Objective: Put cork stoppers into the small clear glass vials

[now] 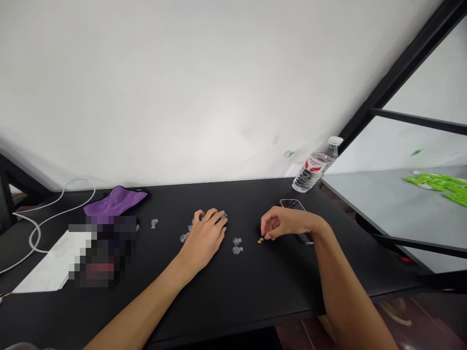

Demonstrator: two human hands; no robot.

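Note:
My left hand (204, 238) lies palm down on the black table (233, 291), its fingers arched over a small cluster of clear plastic pieces (189, 228) that it mostly hides. Two round clear pieces (237, 245) stand just right of it. My right hand (282, 223) hangs with fingers loosely curled, its fingertips right beside a few tiny tan bits (260, 240). Under that wrist lies a phone (294, 214). Another clear piece (154, 223) sits further left, apart from the rest.
A purple cloth (115, 203), a white cable (47, 218) and white paper (54, 262) lie at the left, beside a pixelated patch (104, 253). A water bottle (315, 167) lies at the back edge. Right of the table stands a grey surface (394, 204) with green objects (438, 187).

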